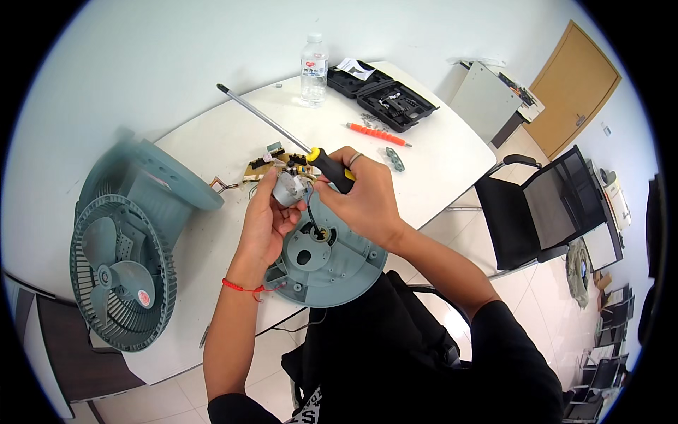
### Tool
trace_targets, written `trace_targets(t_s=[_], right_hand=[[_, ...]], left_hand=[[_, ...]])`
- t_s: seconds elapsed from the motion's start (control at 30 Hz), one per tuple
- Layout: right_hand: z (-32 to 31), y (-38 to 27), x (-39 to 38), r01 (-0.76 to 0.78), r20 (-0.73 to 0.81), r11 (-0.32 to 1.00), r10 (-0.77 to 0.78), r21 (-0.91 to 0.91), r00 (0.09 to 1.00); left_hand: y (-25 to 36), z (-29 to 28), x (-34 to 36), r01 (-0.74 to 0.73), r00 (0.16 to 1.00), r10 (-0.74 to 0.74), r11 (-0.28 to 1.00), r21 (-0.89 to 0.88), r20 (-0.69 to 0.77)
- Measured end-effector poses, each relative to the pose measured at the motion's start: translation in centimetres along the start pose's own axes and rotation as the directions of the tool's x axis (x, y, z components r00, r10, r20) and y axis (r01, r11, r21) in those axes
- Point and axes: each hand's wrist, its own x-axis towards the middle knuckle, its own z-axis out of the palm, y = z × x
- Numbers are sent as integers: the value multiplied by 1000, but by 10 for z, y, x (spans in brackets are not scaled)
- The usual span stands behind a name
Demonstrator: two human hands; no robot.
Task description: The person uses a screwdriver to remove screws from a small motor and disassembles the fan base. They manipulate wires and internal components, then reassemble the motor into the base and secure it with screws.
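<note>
My left hand (265, 222) is closed round a small silver motor (287, 189) with a white connector on it. In my right hand (367, 194) is a screwdriver (274, 129) with a black and yellow handle, its long shaft pointing up and left, away from the motor. My right thumb and fingertips meet at the motor's connector side; what they pinch there is hidden. A dark cable runs from near the motor down to the hole in a round grey-green fan base (339, 265) below my hands. Behind the motor lies a circuit board (263, 169) with wires.
A grey-green fan head (116, 272) and housing (159, 184) stand at the left. Farther back are a water bottle (313, 71), an open black tool case (395, 104), loose screws, an orange screwdriver (379, 134) and a small green part (395, 159). An office chair (522, 205) stands right.
</note>
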Motion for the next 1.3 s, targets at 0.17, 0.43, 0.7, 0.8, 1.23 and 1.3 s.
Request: trace_targets(t_s=[0.17, 0.43, 0.7, 0.8, 1.23, 1.3], right_hand=[[0, -1, -1, -9, -9, 1000, 9, 30, 1000], [-3, 3, -3, -117, 48, 993, 115, 30, 992], [-9, 17, 0, -303, 208, 945, 274, 124, 939], [-9, 25, -1, -350, 257, 923, 303, 160, 918], [-9, 28, 2, -713, 558, 637, 491, 293, 669], [-10, 26, 2, -753, 595, 583, 501, 304, 628]], left_hand=[[1, 1, -1, 19, 1000, -18, 999, 43, -17], [-1, 1, -1, -71, 997, 78, 977, 199, -25], [-8, 5, -1, -182, 951, 280, 849, 496, -131], [-9, 10, -4, -203, 924, 352, 782, 589, -150], [-11, 12, -6, -238, 784, 609, 478, 845, -124], [-10, 8, -5, -276, 775, 629, 428, 860, -64]])
